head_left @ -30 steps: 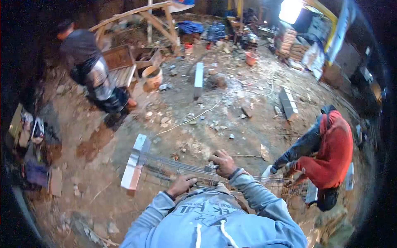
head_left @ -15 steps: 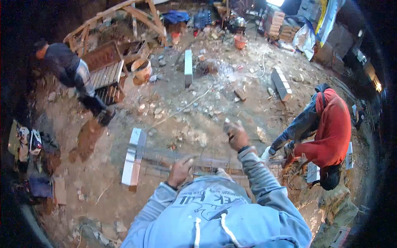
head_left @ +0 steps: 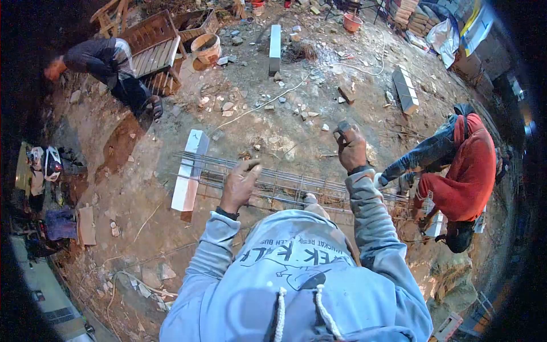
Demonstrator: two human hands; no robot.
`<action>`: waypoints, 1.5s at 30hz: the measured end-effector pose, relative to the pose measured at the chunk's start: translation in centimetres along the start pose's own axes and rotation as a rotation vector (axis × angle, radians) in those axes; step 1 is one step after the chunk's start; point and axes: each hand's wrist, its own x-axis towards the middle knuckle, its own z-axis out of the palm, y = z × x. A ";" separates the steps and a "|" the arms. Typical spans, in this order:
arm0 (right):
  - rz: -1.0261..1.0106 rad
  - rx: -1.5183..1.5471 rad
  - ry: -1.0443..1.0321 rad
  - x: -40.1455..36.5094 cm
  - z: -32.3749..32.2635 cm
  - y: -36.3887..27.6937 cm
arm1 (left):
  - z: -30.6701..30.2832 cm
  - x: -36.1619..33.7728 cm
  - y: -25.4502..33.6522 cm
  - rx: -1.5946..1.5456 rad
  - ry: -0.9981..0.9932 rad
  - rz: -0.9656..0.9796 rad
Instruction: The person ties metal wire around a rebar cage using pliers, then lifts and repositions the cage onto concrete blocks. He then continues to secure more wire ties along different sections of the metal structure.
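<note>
One bar cage [head_left: 282, 178], one left hand [head_left: 239, 185], one right hand [head_left: 350, 147].
Co-workers number two: one in red [head_left: 467, 165] toward the right edge of the ground [head_left: 137, 185], one in a dark top [head_left: 91, 60] toward its far left corner. Near the far edge are three buckets: one tan bucket [head_left: 206, 51] and two reddish buckets [head_left: 352, 24], one partly out of view; also one slatted bench [head_left: 154, 57]. Pale blocks [head_left: 185, 185] lie in three places out on the ground, with more beside the red-clad co-worker, their total unclear. White drawstrings [head_left: 280, 313]: two. Stacked sacks [head_left: 411, 21]: too small to count.
</note>
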 end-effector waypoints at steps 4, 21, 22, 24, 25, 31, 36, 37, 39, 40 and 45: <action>-0.021 -0.071 0.008 -0.5 -0.9 -2.0 | -1.3 -0.1 2.4 0.413 0.351 0.264; 0.151 -0.049 -0.124 -9.3 -3.3 -6.6 | 4.7 3.2 0.3 -0.891 -0.073 -0.561; 0.161 -0.089 -0.117 -9.9 -3.7 -6.3 | 4.6 3.7 0.2 -0.890 -0.106 -0.566; 0.160 -0.079 -0.079 -10.7 -4.2 -6.1 | 4.7 3.8 1.6 -0.874 -0.147 -0.600; 0.145 -0.067 -0.050 -11.2 -4.7 -6.0 | 5.2 3.6 1.8 -0.872 -0.166 -0.609; 0.134 -0.110 -0.033 -13.7 -5.5 -5.8 | 8.8 2.6 1.2 -0.902 -0.241 -0.678; 0.280 -0.020 -0.119 -14.9 -6.2 -6.3 | 9.7 3.1 2.5 -0.980 -0.236 -0.579; 0.282 -0.018 -0.113 -15.1 -6.2 -6.3 | 10.1 3.2 2.9 -1.011 -0.210 -0.574; 0.388 0.046 -0.067 -15.9 -6.2 -5.9 | 10.6 3.2 3.6 -1.034 -0.192 -0.572; 0.400 0.047 -0.061 -16.3 -6.3 -5.5 | 10.8 2.9 4.0 -1.069 -0.202 -0.537; 0.515 0.070 -0.107 -18.2 -8.0 -4.3 | 12.8 1.9 5.3 -1.122 -0.258 -0.487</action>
